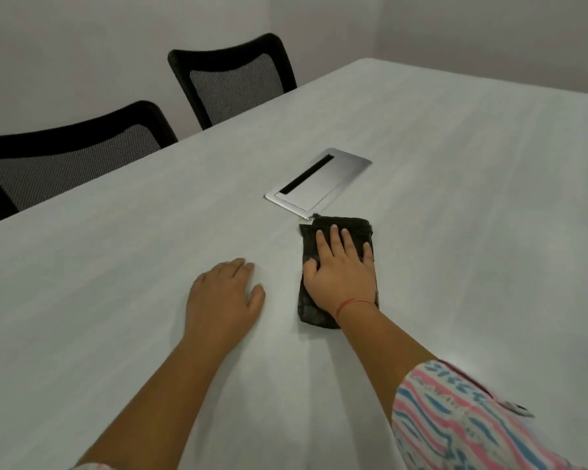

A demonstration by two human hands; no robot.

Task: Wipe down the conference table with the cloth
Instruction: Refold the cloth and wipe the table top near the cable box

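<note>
A folded black cloth (350,228) lies flat on the pale grey conference table (472,205), just in front of a silver cable hatch. My right hand (340,269) presses palm-down on the cloth with its fingers spread, covering its middle. My left hand (223,301) rests palm-down on the bare tabletop a little to the left of the cloth, fingers together, holding nothing.
A silver cable hatch (323,184) with a dark slot is set flush into the table beyond the cloth. Two black mesh-backed chairs (233,79) (72,157) stand along the table's far left edge. Plain walls lie behind.
</note>
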